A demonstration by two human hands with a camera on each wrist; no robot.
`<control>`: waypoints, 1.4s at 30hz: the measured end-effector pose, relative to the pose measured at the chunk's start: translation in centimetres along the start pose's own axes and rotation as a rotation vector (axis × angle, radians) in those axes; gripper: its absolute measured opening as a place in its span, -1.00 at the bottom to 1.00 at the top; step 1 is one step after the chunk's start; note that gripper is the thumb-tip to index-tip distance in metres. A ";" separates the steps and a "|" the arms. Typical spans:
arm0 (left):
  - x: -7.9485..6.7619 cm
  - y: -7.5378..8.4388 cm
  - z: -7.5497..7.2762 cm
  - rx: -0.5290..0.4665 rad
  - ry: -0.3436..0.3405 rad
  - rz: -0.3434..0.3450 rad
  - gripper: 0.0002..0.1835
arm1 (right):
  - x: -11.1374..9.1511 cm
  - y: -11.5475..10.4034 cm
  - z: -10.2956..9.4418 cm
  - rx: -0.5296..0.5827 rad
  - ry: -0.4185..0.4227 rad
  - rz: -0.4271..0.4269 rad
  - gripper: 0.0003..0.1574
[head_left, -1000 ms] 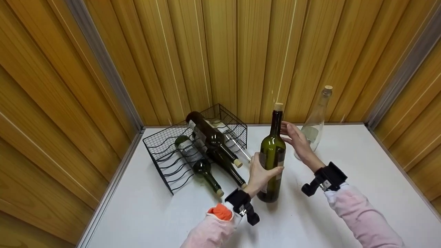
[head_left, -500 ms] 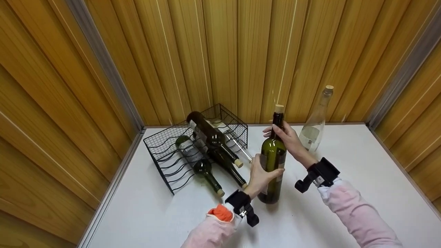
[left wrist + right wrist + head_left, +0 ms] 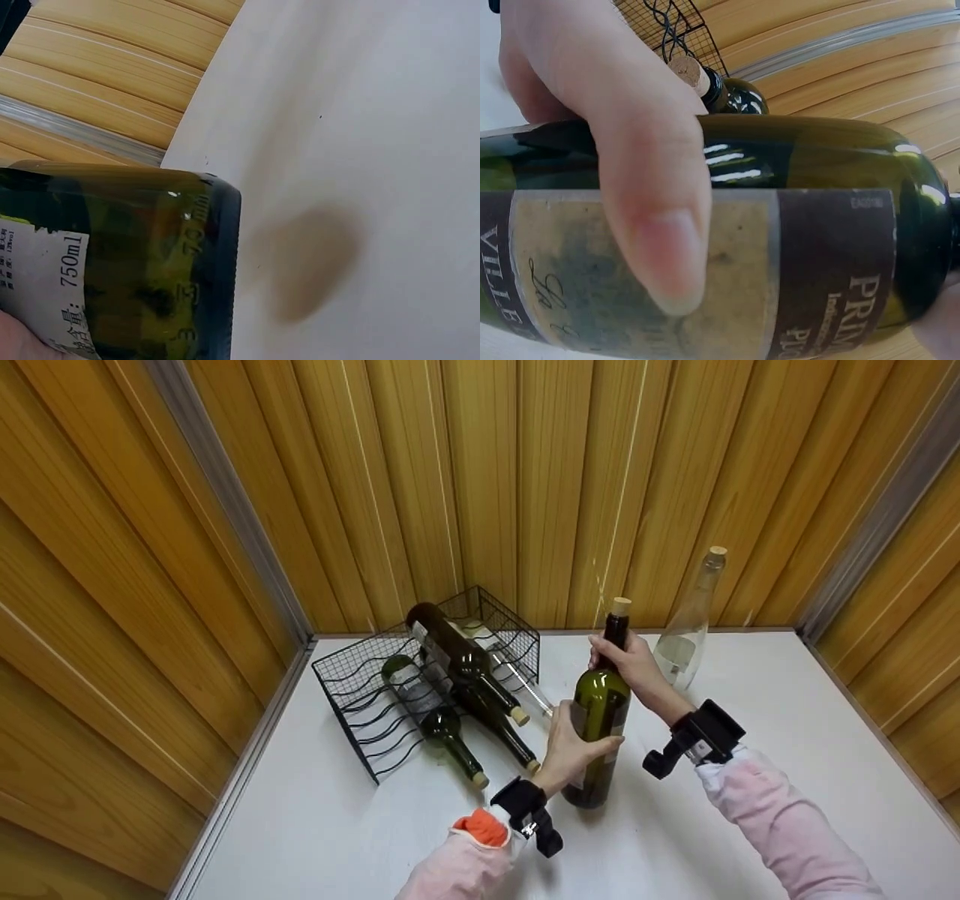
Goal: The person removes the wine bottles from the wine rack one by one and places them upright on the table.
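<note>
A dark green wine bottle (image 3: 601, 705) with a cork in its mouth stands nearly upright in both hands, its top leaning slightly right. My left hand (image 3: 570, 746) grips the body, and its thumb (image 3: 660, 202) crosses the front label in the right wrist view. The fingers of my right hand (image 3: 637, 667) curl round the neck below the cork. In the left wrist view the bottle's base (image 3: 217, 262) appears raised above the table, apart from a shadow. The left hand's fingers behind the bottle are mostly hidden.
Left of the hands, a black wire rack (image 3: 360, 720) bears several corked bottles, including a dark one (image 3: 450, 649) lying on top of others. Behind my right hand stands a clear corked bottle (image 3: 686, 637). Wood-patterned walls (image 3: 480, 495) enclose the white table (image 3: 300, 825).
My right hand has moved left from beside the bottle and taken hold of its neck. The bottle's top has tipped slightly right and lower. My left hand keeps its grip.
</note>
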State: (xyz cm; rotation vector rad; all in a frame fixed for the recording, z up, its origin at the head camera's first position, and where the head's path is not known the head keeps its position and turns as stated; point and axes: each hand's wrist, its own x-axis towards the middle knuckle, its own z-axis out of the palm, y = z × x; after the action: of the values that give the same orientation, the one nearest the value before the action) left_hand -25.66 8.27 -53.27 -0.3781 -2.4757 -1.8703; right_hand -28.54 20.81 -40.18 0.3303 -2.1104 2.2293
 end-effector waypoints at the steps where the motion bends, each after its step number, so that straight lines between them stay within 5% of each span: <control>1: 0.0 0.0 0.0 0.002 -0.001 0.001 -0.22 | 0.0 0.0 0.0 0.004 0.005 0.000 -0.83; 11: 0.1 0.0 -0.3 0.011 -0.013 -0.006 -0.21 | 0.1 0.1 0.1 -0.019 -0.006 -0.018 -0.70; 19: 0.4 0.4 -0.9 -0.003 -0.097 -0.045 -0.13 | 0.0 -0.3 -0.1 -0.069 -0.009 -0.026 -0.62; 29: 0.7 0.1 -1.8 0.041 -0.167 -0.025 0.00 | 0.7 -0.4 -2.1 -0.188 0.087 -0.162 -0.70; 36: 0.5 -0.2 -1.8 0.070 -0.177 -0.005 -0.06 | 1.4 -0.6 -4.1 -0.324 0.194 -0.062 -0.77; 42: 0.6 -0.3 -1.9 0.037 -0.193 0.023 -0.15 | 2.9 0.6 -5.9 -0.247 0.241 0.011 -0.82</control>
State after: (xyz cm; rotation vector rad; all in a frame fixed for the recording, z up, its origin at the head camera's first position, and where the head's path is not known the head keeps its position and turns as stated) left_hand -26.49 6.53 -52.91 -0.6115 -2.6079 -1.8588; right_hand -32.17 26.32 -40.44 0.0347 -2.2208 1.8733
